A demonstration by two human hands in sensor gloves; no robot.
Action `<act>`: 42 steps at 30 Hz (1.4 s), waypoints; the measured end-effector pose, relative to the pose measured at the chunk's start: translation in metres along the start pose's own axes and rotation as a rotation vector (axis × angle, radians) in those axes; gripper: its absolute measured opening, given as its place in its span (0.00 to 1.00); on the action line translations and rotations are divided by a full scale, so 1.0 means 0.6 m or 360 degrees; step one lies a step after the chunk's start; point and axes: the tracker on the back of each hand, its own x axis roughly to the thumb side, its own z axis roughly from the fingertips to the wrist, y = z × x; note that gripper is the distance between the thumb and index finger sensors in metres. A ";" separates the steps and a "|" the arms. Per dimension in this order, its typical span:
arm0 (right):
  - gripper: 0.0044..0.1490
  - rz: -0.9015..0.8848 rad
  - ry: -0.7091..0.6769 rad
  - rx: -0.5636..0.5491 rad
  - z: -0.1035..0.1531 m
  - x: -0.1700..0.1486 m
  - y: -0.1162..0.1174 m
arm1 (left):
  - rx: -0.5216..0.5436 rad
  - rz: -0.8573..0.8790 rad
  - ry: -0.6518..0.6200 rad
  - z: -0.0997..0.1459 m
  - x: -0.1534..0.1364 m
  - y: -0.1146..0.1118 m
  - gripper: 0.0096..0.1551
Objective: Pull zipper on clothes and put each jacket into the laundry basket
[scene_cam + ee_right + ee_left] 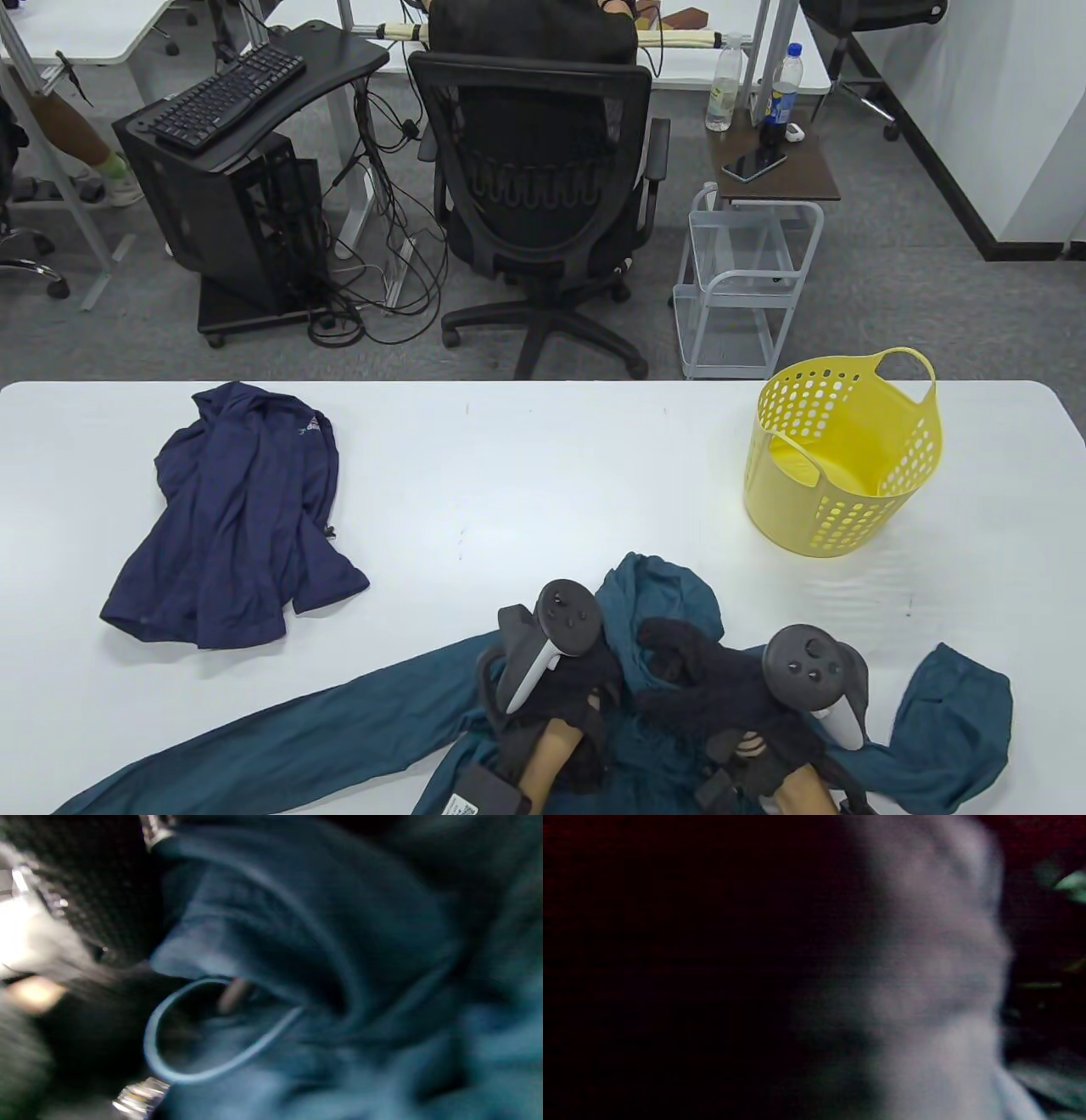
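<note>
At the near edge of the white worktop [526,458] a teal jacket [297,730] lies spread out, one long sleeve running toward the near left corner and a second part bunched at the near right. Both hands rest on the jacket's crumpled middle. The left hand [567,686], in a black glove with a tracker on its back, sits over the fabric; its fingers are hidden under the tracker and glove, so whether it grips the cloth cannot be told. The right hand [711,679] lies just beside it, fingers reaching into the teal folds; the table view does not show whether they pinch anything. The right wrist view is blurred: teal fabric [322,955] with a thin cord loop fills it. The left wrist view is too dark and smeared to read.

Farther back on the left, well apart from the hands, a navy jacket [233,518] lies in a rumpled heap. At the far right of the worktop stands a yellow perforated laundry basket [848,501], upright.
</note>
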 end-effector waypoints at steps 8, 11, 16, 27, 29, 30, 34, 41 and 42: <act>0.23 -0.0520 0.0192 -0.0451 0.002 -0.060 -0.080 | 0.0346 0.0295 0.0082 0.015 -0.084 0.063 0.22; 0.24 -0.0917 0.0158 -0.0502 -0.011 -0.080 -0.100 | 0.0392 0.0656 -0.0007 0.024 -0.112 0.092 0.21; 0.22 -0.1346 0.0097 -0.0420 -0.072 -0.097 -0.110 | 0.0306 0.1019 -0.0222 0.027 -0.132 0.135 0.21; 0.42 -0.0608 0.1069 0.0035 -0.121 -0.156 -0.040 | 0.0157 0.0152 0.0398 -0.019 -0.178 0.084 0.38; 0.41 -0.0513 0.1038 -0.0015 -0.115 -0.139 -0.045 | 0.0129 0.0162 0.0388 -0.017 -0.173 0.085 0.36; 0.41 -0.0474 0.1007 -0.0038 -0.113 -0.131 -0.048 | 0.0106 0.0157 0.0370 -0.016 -0.169 0.085 0.35; 0.39 -0.0187 0.0761 -0.0114 -0.087 -0.075 -0.067 | 0.0162 -0.0085 0.0309 0.012 -0.140 0.100 0.31; 0.29 0.0195 0.0505 0.0315 -0.021 -0.026 -0.028 | 0.0223 -0.0420 0.0118 0.067 -0.105 0.107 0.25; 0.29 0.0216 0.0507 0.0413 -0.019 -0.027 -0.015 | 0.0147 -0.0474 0.0059 0.063 -0.102 0.098 0.25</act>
